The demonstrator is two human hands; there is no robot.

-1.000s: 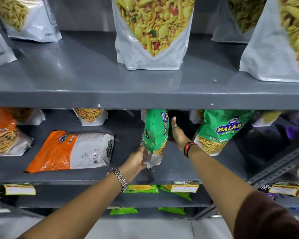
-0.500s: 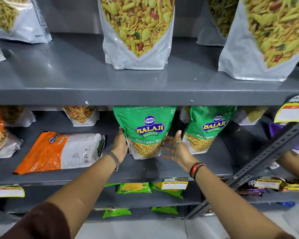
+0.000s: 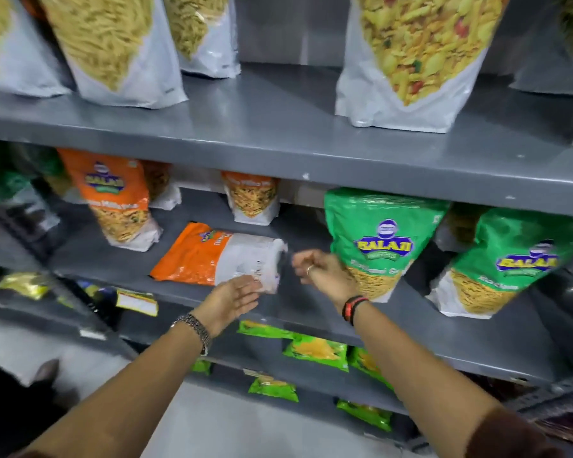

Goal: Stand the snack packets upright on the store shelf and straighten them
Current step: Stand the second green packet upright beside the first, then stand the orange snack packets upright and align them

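Note:
An orange and white snack packet [image 3: 212, 254] lies flat on the grey middle shelf [image 3: 444, 328], barcode end toward me. My left hand [image 3: 230, 300] is open, fingers at the packet's near white end. My right hand [image 3: 323, 271] hovers just right of that end, fingers loosely curled and holding nothing. Behind my right hand a green Balaji packet [image 3: 379, 239] stands upright, and a second green packet [image 3: 506, 262] stands to its right. An orange packet [image 3: 116, 200] stands upright at the left, with a smaller one [image 3: 252, 200] further back.
Large white pouches [image 3: 407, 57] of snack mix stand on the upper shelf [image 3: 278, 140]. Small green packets [image 3: 315, 350] lie on lower shelves. A yellow price tag [image 3: 136, 302] hangs on the middle shelf's front edge. A slanted metal brace [image 3: 543, 395] shows at bottom right.
Both hands have let go of the green packet, which now stands upright, and have moved left to the lying orange packet. The view has swung left.

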